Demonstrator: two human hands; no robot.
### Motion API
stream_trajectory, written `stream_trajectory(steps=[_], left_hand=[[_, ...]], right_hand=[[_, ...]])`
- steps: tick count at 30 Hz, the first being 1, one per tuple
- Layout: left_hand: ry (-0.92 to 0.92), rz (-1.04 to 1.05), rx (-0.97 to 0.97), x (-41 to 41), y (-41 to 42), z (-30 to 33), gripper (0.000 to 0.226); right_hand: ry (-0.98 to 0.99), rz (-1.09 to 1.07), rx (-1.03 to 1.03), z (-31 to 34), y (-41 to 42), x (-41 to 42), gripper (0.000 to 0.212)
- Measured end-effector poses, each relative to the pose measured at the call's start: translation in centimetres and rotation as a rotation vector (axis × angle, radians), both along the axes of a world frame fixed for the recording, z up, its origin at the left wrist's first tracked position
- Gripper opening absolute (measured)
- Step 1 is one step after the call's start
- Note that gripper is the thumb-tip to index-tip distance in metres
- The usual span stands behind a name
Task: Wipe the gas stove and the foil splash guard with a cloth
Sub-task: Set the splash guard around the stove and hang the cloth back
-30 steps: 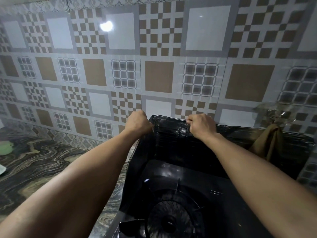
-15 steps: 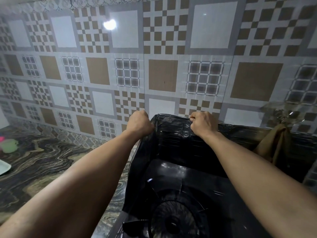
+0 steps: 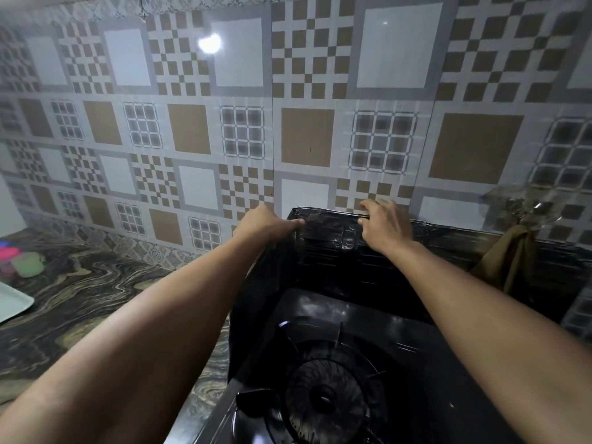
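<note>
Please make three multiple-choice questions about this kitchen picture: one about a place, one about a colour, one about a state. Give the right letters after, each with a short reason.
1. Where does the brown cloth hang?
A. over the right part of the splash guard's top edge
B. on the counter beside the white tray
C. over the burner

2. What colour does the splash guard appear in this view?
A. white
B. black
C. green

3. What is the right hand doing?
A. resting flat on the counter
B. holding the cloth
C. gripping the guard's top edge

Answers:
1 A: the cloth drapes over the guard's edge at the right, apart from both hands.
2 B: the guard looks dark and glossy, like the gas stove below.
3 C: its fingers curl over the back rim; the left hand holds the guard's corner.
</note>
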State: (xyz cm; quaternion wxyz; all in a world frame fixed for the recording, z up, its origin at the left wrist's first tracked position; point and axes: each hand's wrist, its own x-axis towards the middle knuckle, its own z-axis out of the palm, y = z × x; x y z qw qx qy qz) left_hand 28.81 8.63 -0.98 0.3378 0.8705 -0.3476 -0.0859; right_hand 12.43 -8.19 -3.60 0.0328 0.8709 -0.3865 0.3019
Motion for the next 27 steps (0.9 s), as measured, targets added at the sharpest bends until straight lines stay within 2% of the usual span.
stream_trajectory(steps=[2, 3, 6, 8, 9, 10, 13, 16, 20, 23, 27], left_hand=[[0.111, -0.035, 0.015, -0.4, 1.1, 0.5, 0.088], [0.169, -0.089, 0.019, -0.5, 1.8, 0.7, 0.092], [0.398, -0.281, -0.019, -0.1, 3.9, 1.4, 0.085], [0.591, -0.225, 0.010, 0.8, 5.6, 1.6, 0.099], [0.642, -0.204, 0.049, 1.2, 6.6, 1.6, 0.099], [0.661, -0.209, 0.095, 1.2, 7.7, 1.7, 0.087], [0.546, -0.200, 0.237, 1.3, 10.5, 1.4, 0.040], [0.426, -0.169, 0.276, 0.6, 12.7, 0.8, 0.016], [0.324, -0.099, 0.199, -0.6, 14.7, 0.3, 0.008], [0.324, -0.075, 0.099, -1.6, 15.3, 0.3, 0.006], [0.398, -0.107, 0.009, -2.5, 15.6, -0.1, 0.011]], right_hand=[[0.002, -0.011, -0.027, -0.1, 0.2, -0.3, 0.039], [0.004, -0.011, -0.043, -0.2, 0.5, -0.5, 0.041], [0.001, -0.003, -0.064, -0.3, 1.9, -0.9, 0.045], [0.008, 0.007, -0.052, -0.3, 3.0, -0.9, 0.046], [0.010, 0.017, -0.035, -0.2, 3.6, -0.9, 0.046], [0.010, 0.030, -0.012, 0.0, 4.3, -0.8, 0.046], [0.034, 0.072, 0.076, 0.4, 6.4, -0.4, 0.044], [0.086, 0.144, 0.224, 0.1, 8.7, 0.1, 0.041], [0.254, 0.316, 0.397, -1.5, 12.2, 0.9, 0.031], [0.315, 0.387, 0.460, -3.0, 14.5, 1.6, 0.037], [0.449, 0.377, 0.487, -4.2, 16.0, 2.1, 0.045]])
